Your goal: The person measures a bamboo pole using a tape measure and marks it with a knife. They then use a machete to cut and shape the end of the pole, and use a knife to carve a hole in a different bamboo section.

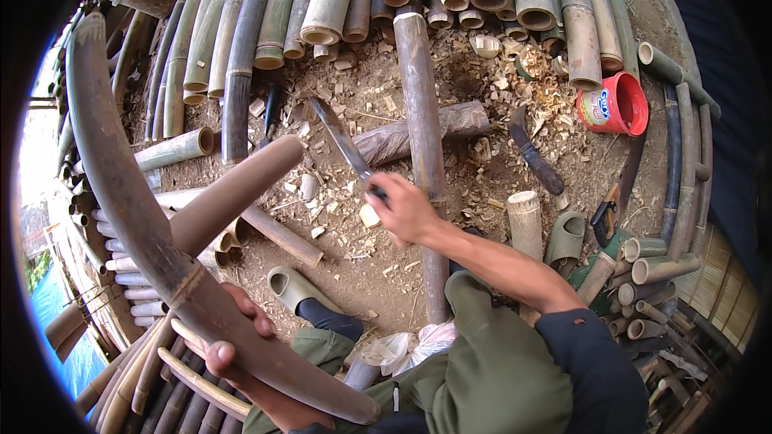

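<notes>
A long, dark bamboo culm [153,217] is held slantwise across the left of the view, its lower part gripped by the left hand [233,337]; fingers are wrapped around the stalk, thumb laid along it. It is judged stiff, smooth and fairly heavy, best grasped near a node ring where slip is less likely. A long-bladed knife [342,141] is held by its handle in the right hand [406,209], fingers closed tight, blade pointing away. Beneath it a straight pole [422,145] is laid over a log [418,135]. Chips are strewn over bare earth. A second knife [535,157], a red tub [619,104] and 2 green clogs [297,288] are noted nearby.
</notes>
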